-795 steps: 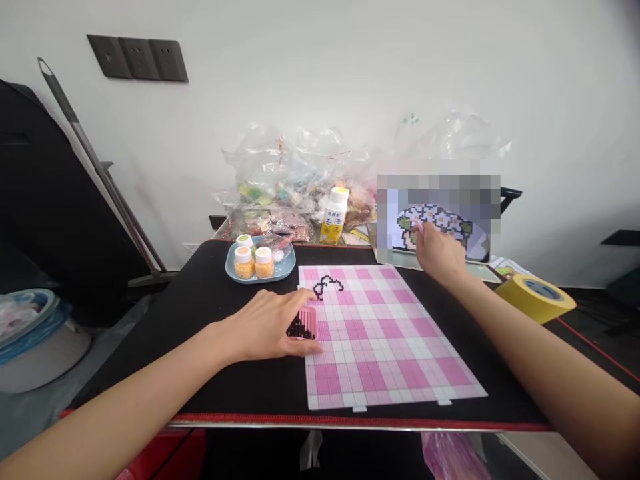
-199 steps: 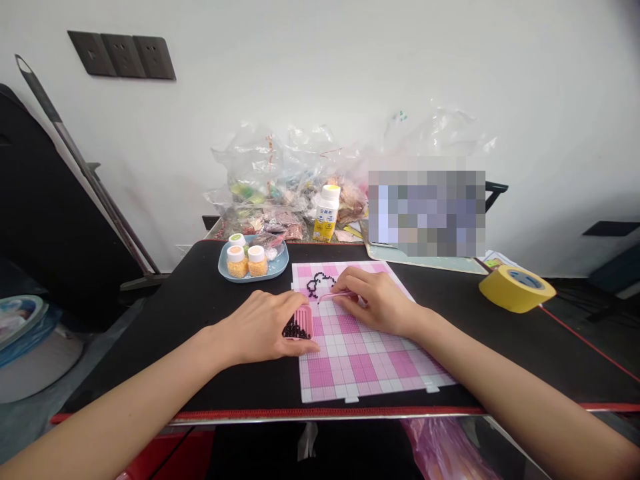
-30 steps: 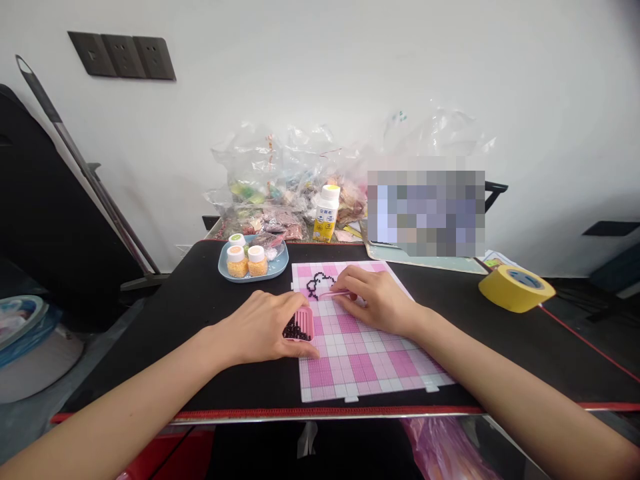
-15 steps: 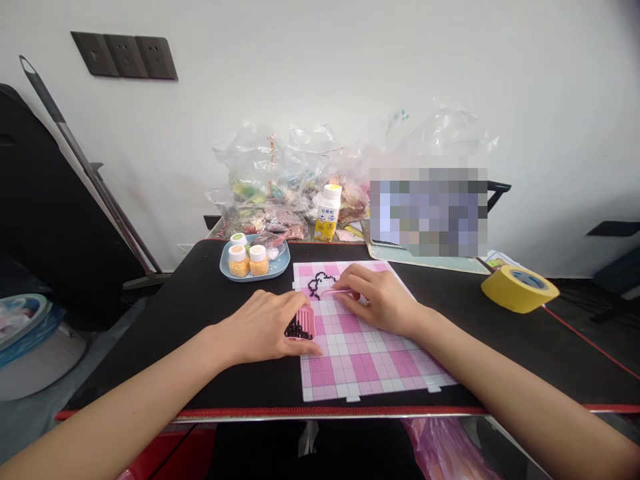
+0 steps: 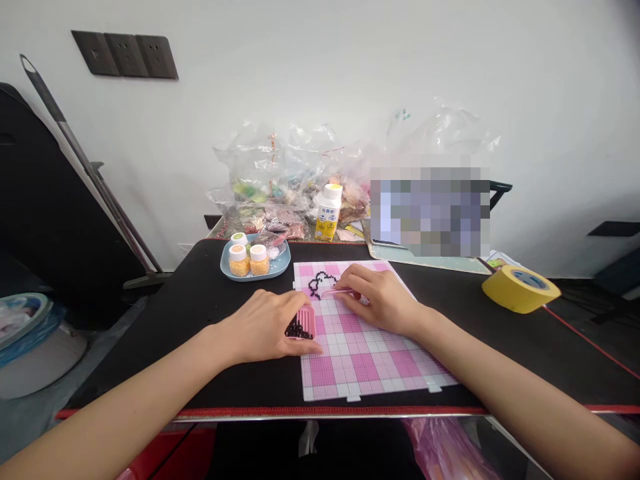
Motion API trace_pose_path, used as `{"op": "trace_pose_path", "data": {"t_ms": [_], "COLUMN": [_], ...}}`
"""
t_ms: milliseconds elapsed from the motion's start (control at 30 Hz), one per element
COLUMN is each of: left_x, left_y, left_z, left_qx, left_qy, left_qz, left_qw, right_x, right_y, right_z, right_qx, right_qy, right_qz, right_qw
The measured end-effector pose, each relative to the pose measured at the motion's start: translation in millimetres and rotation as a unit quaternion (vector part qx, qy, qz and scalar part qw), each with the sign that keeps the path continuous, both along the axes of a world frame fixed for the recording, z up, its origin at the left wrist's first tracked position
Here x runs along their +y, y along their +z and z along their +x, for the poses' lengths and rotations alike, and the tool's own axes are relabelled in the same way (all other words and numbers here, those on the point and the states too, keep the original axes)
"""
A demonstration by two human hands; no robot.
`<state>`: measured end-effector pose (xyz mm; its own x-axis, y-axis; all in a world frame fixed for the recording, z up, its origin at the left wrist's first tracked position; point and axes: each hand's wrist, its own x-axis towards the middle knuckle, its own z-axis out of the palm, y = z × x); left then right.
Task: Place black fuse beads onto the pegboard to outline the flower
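Note:
My left hand (image 5: 267, 327) grips a small pink ribbed tray (image 5: 309, 320) by its sides. Black beads (image 5: 299, 330) lie heaped in the tray's lower part. Pinched in my right hand (image 5: 377, 297) are pink tweezers (image 5: 337, 291), whose thin bent tip points left, close to a curving outline of black beads (image 5: 314, 285). That outline sits on the upper left of a pink-and-white checked pegboard (image 5: 345, 373). The tray overlaps the pegboard's left edge. Whether the tweezers' tip holds a bead is too small to tell.
A blue plate (image 5: 226, 270) with lidded bead jars (image 5: 259, 261) stands at the back left. Behind the mat (image 5: 150, 333) are a white-and-yellow bottle (image 5: 327, 213) and plastic bags (image 5: 270, 167). A yellow tape roll (image 5: 515, 293) lies at right. A blurred screen (image 5: 430, 210) stands at the back.

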<state>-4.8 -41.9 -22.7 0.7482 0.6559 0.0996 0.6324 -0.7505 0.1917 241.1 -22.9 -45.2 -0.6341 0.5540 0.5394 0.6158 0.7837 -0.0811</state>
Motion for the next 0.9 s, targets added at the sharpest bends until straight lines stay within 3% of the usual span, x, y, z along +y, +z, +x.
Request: {"op": "trace_pose_path", "data": {"t_ms": [567,900], "left_x": [-0.4,2.4], "left_y": [-1.9,-6.9], "left_z": [1.6,2.8], "left_qx": [0.015,-0.003], "left_qy": [0.003,0.012], "left_qz": [0.002,0.011], "left_qw": [1.000,1.000], "right_x": [-2.6,-14.7], "right_y": [-1.1,0.5], "right_z": [-1.0,-11.1], "right_qx": [0.027,0.047], "right_qy": [0.009,0.118], "right_qz": [-0.003,-0.014], "right_qw": [1.000,0.992]}}
